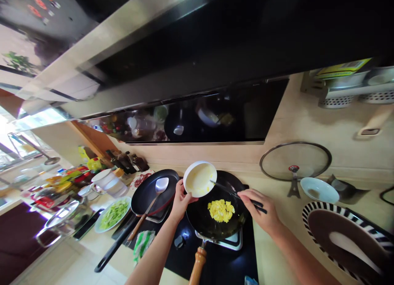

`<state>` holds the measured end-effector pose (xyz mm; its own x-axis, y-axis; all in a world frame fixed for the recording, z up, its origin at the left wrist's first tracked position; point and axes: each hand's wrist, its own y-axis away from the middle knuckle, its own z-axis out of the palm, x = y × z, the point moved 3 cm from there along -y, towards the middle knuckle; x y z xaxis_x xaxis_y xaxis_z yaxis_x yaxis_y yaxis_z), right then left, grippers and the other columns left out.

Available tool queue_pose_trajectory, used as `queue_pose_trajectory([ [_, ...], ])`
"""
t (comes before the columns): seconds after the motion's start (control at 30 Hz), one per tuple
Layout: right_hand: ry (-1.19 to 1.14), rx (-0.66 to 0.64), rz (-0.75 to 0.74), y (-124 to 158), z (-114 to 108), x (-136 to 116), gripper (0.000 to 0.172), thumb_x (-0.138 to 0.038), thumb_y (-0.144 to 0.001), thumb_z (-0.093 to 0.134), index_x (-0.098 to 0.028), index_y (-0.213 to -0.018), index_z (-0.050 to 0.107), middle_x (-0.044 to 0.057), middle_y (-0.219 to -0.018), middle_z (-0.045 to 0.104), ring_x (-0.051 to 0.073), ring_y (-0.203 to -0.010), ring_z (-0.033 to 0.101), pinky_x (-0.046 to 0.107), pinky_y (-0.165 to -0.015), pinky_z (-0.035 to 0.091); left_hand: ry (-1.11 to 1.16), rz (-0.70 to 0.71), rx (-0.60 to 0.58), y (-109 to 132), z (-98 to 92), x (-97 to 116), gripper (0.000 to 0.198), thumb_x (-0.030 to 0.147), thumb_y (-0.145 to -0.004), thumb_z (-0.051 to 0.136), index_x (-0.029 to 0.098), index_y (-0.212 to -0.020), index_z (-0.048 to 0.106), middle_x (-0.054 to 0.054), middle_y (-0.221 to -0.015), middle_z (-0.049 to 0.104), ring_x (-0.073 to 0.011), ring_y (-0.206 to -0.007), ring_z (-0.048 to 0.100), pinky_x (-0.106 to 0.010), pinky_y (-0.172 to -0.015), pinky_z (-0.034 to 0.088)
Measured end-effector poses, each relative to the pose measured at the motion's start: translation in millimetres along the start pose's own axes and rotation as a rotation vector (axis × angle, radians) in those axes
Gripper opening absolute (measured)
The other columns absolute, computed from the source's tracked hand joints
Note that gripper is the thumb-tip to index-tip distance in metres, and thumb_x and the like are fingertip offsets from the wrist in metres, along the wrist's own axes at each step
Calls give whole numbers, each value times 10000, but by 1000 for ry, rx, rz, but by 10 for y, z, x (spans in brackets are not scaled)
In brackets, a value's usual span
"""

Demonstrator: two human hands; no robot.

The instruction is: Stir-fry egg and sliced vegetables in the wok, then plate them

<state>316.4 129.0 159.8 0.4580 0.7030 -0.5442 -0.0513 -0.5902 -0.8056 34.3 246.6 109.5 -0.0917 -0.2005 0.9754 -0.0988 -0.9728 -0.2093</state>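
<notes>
- At six o'clock in the view, the stove [243, 260] sits under both pans; no flame shows, so I cannot tell how hot it is. Any heat could burn a wrist passing low over it.
- Right of the view's middle line, the wok [203, 227] points its wooden handle [200, 258] toward seven o'clock, near the left forearm. No hand holds that handle, so a knock could swing or tip the wok.
- At nine to ten o'clock from the wok, the flat pan [144, 188] bears a spatula [161, 185]; a bumped spatula handle could drag it off.
- At two o'clock, the glass lid [295, 159] stands against the wall; a careless right elbow might topple it.
- At eleven o'clock, the left hand [181, 201] is clamped on the white bowl [200, 180], tilted above the wok's far edge. Slick residue could loosen the grip and drop it.
- At three o'clock, the right hand [261, 209], apart from the left, pinches a thin dark utensil [229, 191] reaching the bowl; pushing hard could flick drips.
- At eight o'clock, the cloth [144, 244] could scorch if nudged closer to heat.
- Near the wok's centre, the egg [221, 211] could overcook if left unstirred.
</notes>
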Motion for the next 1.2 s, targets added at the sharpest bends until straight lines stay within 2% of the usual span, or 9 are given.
queue_pose_trajectory([
  [0.17,-131,46,131,9,92,51,167,-191,-910,515,-225,-893,678,31,-827,697,154,-729,671,238,-653,550,29,-50,7,10,1,31,628,264,-689,680,309,-1212,335,-32,-1112,503,-207,-847,640,-418,-658,610],
  [0.27,-151,86,72,-61,125,-7,165,-171,-902,526,-227,-941,676,42,-885,696,163,-794,666,262,-712,546,82,-125,-14,13,17,47,590,246,-693,660,304,-1189,346,-4,-999,545,-184,-717,672,-409,-629,612],
  [0.4,-141,-5,-63,-118,212,-157,172,-141,-893,527,-220,-946,671,34,-855,694,156,-804,656,255,-722,527,123,-191,-73,32,51,46,553,233,-711,637,288,-1181,351,-3,-936,588,-181,-627,685,-375,-583,610],
  [0.5,-140,-1,-34,-140,224,-188,174,-143,-899,512,-217,-888,669,17,-785,689,142,-733,652,241,-673,522,141,-219,-102,48,64,39,566,246,-716,641,286,-1196,343,-12,-937,610,-189,-618,692,-349,-558,606],
  [0.63,-151,79,-4,-215,197,-150,166,-184,-906,508,-208,-907,673,44,-853,696,163,-786,662,265,-704,539,136,-260,-176,71,89,56,571,255,-719,653,287,-1198,342,-15,-936,620,-190,-603,692,-329,-529,600],
  [0.8,-114,-75,73,-286,131,-132,227,-263,-922,492,-206,-800,675,29,-722,688,154,-655,650,248,-611,527,86,-230,-222,99,91,100,565,253,-719,678,293,-1187,365,-27,-1017,585,-190,-666,690,-346,-551,612],
  [0.97,-71,44,8,-244,-49,-193,193,-237,-912,499,-212,-860,683,30,-777,709,161,-713,670,247,-656,535,44,-163,-218,106,68,123,575,258,-745,676,300,-1216,349,-27,-1043,541,-190,-737,676,-351,-581,621],
  [1.1,-2,-61,5,-167,-41,-200,201,-226,-909,503,-224,-806,676,14,-719,698,150,-653,657,234,-607,521,16,-116,-191,96,33,131,602,275,-753,679,295,-1240,327,-44,-1101,515,-199,-817,656,-354,-606,626],
  [1.2,-13,8,-11,-142,-60,-197,179,-212,-905,510,-224,-865,683,28,-786,713,162,-721,671,245,-652,538,6,-101,-178,87,14,124,620,277,-744,687,291,-1245,324,-51,-1123,500,-209,-864,637,-352,-611,626],
])
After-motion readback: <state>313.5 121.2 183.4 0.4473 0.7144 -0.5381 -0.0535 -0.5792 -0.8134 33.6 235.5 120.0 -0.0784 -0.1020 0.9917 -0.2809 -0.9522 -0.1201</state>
